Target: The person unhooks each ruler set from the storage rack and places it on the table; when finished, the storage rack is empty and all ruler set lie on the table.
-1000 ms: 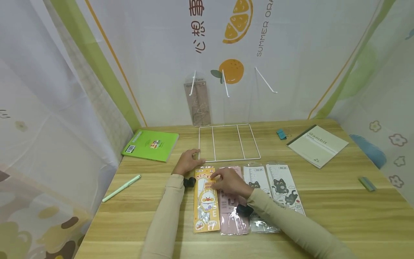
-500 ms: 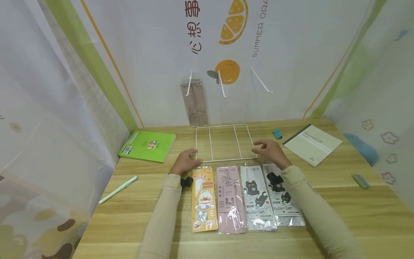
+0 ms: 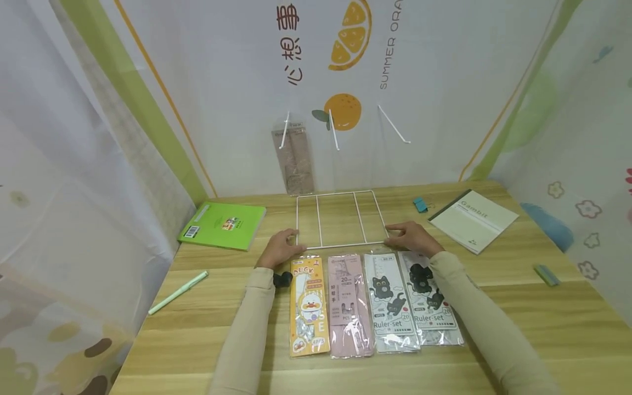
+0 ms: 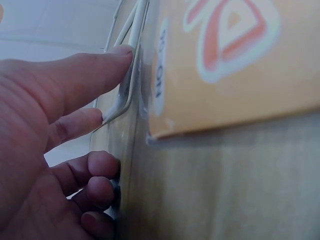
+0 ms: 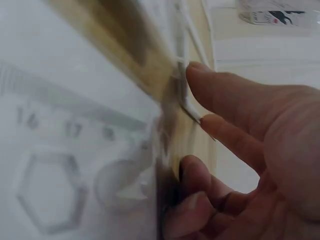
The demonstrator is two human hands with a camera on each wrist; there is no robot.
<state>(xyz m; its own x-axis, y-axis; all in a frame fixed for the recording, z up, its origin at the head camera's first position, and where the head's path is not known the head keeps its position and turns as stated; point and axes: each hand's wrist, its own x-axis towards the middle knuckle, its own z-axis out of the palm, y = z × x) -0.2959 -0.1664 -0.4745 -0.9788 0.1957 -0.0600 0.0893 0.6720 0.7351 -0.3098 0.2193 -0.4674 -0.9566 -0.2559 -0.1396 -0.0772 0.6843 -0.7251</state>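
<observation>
Two hands sit at the near corners of a white wire rack (image 3: 340, 219) lying flat on the tabletop (image 3: 518, 307): the left hand (image 3: 280, 249) at its near-left corner, the right hand (image 3: 412, 237) at its near-right one. Both wrist views show fingers (image 4: 85, 75) laid along the wire with the lower fingers curled under, so each hand looks to be pinching its corner, probably to keep the frame level. Four ruler packets (image 3: 375, 302) lie side by side just in front of the rack, and a brown packet (image 3: 294, 159) hangs on a wall hook behind it. A green notebook (image 3: 222, 225) rests to the left
</observation>
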